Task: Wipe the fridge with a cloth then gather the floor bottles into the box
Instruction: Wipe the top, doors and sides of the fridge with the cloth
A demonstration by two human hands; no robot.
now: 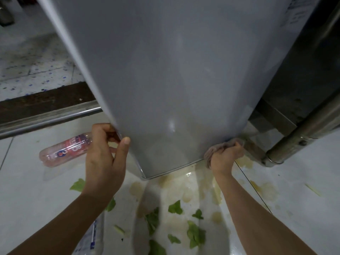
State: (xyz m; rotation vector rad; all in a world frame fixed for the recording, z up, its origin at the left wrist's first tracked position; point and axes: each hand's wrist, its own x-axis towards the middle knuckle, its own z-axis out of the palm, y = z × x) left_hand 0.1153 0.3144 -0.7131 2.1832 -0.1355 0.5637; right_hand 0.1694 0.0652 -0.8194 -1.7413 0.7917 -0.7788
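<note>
The grey fridge [165, 80] fills the centre, its long axis running from 12 to 6 o'clock. Its lower left edge is gripped by the left hand [104, 159], at 8 o'clock. At 4 o'clock a bunched cloth [219, 148] is clutched by the right hand [225, 159] against the lower right corner. A pink bottle [64, 150] lies on the floor at 9 o'clock, its cap end hidden behind the left hand.

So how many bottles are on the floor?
2. A pink-labelled bottle lies on its side left of the fridge, behind the left hand. A clear bottle with a blue-and-white label lies by the left forearm at the bottom edge. More may be hidden behind the fridge.
</note>
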